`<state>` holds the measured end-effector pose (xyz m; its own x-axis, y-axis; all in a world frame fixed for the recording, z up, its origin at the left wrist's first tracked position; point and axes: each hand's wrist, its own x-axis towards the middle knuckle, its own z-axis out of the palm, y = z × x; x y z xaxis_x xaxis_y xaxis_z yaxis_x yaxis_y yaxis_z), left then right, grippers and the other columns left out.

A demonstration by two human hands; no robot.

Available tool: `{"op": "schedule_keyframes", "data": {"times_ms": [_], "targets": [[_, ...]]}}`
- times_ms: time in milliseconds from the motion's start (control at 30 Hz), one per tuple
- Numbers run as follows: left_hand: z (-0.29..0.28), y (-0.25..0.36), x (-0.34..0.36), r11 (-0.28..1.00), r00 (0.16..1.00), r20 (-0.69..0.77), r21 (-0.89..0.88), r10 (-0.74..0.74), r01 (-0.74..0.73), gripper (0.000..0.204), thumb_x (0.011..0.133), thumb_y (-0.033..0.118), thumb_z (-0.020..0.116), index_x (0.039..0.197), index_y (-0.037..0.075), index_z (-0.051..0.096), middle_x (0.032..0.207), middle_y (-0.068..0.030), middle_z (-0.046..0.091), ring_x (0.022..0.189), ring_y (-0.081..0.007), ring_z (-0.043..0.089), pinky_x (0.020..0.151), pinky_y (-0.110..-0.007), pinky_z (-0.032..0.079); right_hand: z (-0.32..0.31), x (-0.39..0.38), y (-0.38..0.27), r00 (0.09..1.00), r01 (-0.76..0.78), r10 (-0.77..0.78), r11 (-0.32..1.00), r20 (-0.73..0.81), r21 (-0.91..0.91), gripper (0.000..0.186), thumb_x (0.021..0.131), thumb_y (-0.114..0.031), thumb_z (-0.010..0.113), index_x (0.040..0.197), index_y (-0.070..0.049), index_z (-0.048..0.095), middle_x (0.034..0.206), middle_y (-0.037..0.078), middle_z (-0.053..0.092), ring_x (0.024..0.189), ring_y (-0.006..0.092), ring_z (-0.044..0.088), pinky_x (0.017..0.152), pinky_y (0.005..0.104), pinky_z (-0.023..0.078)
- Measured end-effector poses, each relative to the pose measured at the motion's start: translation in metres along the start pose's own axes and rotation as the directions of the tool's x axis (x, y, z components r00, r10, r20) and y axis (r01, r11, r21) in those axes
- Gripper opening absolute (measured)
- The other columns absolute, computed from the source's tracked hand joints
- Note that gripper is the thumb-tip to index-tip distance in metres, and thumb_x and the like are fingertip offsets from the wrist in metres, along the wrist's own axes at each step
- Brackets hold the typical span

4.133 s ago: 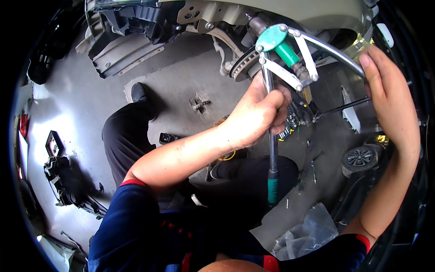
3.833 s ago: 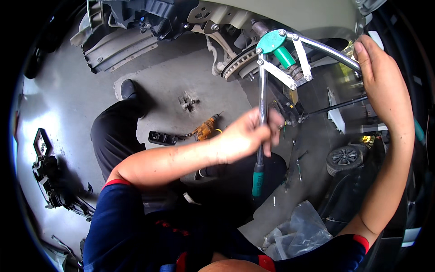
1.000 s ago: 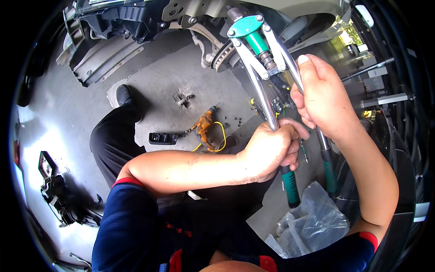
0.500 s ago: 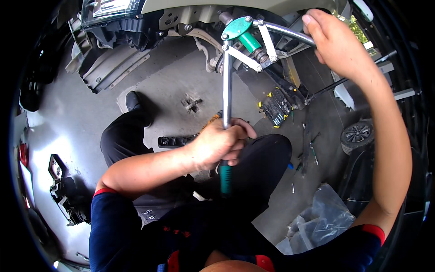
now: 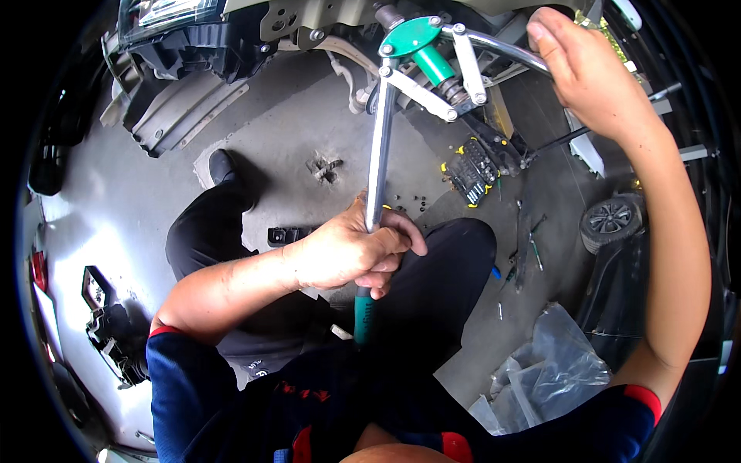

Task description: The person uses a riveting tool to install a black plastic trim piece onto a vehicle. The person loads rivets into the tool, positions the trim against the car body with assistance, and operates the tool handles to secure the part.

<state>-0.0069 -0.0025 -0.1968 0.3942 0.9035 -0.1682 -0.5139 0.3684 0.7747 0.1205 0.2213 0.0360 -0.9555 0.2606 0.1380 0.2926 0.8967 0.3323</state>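
A long-armed hand riveter (image 5: 411, 38) with a green body, white links and two chrome levers is at the car's front, its nose end pointing up and left toward the metal there. My left hand (image 5: 351, 251) is wrapped round one lever, just above its green grip (image 5: 362, 315). Raised at the upper right, my right hand (image 5: 590, 73) is closed on the end of the other lever, covering its grip. The two levers stand wide apart.
The car's headlight (image 5: 166, 19) and exposed front structure lie at the top. A bit set in a black case (image 5: 471, 171), loose tools, a wheel (image 5: 612, 222) and clear plastic sheeting (image 5: 544, 363) are on the right. A black car part (image 5: 116, 339) lies on the left floor.
The levers have spread slightly further: my left hand has shifted left and a little down with its lever, my right hand outward to the right. The view has shifted slightly.
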Motion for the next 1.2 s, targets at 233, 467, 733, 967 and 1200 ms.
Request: {"op": "schedule_keyframes", "data": {"times_ms": [233,467,733,967,1200], "targets": [[0.009,0.012,-0.005,0.995,0.998,-0.025,-0.082,0.058,-0.060,0.025,0.103,0.005,0.045,0.123,-0.005,0.056,0.061,0.0018,0.042,0.043,-0.0091,0.043,0.049,-0.031,0.052,0.007,0.004,0.005,0.987,-0.157,0.161,0.969,-0.006,0.190,0.031,0.113,-0.029,0.046,0.103,-0.002,0.056,0.068,0.009,0.053,0.048,0.0183,0.052,0.053,0.0360,0.045],[0.068,0.024,0.059,0.803,0.957,-0.074,-0.528,0.280,-0.276,0.015,0.105,0.008,0.044,0.109,0.006,0.058,0.060,0.0020,0.036,0.043,-0.0119,0.030,0.044,-0.033,0.035,0.017,-0.017,-0.034,0.876,-0.463,0.464,0.731,0.133,0.501,0.035,0.112,-0.030,0.043,0.099,-0.002,0.060,0.066,0.007,0.058,0.051,0.0161,0.058,0.053,0.0348,0.049],[0.096,0.040,0.078,0.693,0.922,-0.217,-0.610,0.321,-0.385,0.017,0.105,0.012,0.042,0.105,0.007,0.058,0.070,-0.0026,0.045,0.051,-0.0141,0.041,0.056,-0.036,0.047,0.021,-0.024,-0.081,0.746,-0.624,0.578,0.431,0.332,0.652,0.038,0.113,-0.034,0.041,0.097,-0.003,0.057,0.063,0.003,0.056,0.048,0.0118,0.051,0.044,0.0308,0.043],[0.043,0.054,0.071,0.723,0.811,-0.279,-0.368,0.514,-0.585,0.036,0.101,0.035,0.053,0.116,0.004,0.061,0.109,-0.0143,0.067,0.102,-0.0305,0.069,0.094,-0.050,0.057,0.020,-0.033,-0.077,0.669,-0.698,0.549,0.231,0.501,0.678,0.038,0.113,-0.034,0.041,0.098,-0.003,0.056,0.064,0.004,0.054,0.045,0.0134,0.050,0.041,0.0319,0.041],[0.000,0.085,0.098,0.618,0.680,-0.420,-0.295,0.601,-0.728,0.040,0.108,0.043,0.047,0.117,0.008,0.062,0.099,-0.0058,0.073,0.092,-0.0192,0.070,0.087,-0.038,0.058,0.040,-0.040,-0.050,0.882,-0.432,0.454,0.676,0.124,0.597,0.039,0.113,-0.034,0.043,0.096,-0.002,0.056,0.064,0.006,0.056,0.055,0.0171,0.060,0.056,0.0360,0.049]]}}
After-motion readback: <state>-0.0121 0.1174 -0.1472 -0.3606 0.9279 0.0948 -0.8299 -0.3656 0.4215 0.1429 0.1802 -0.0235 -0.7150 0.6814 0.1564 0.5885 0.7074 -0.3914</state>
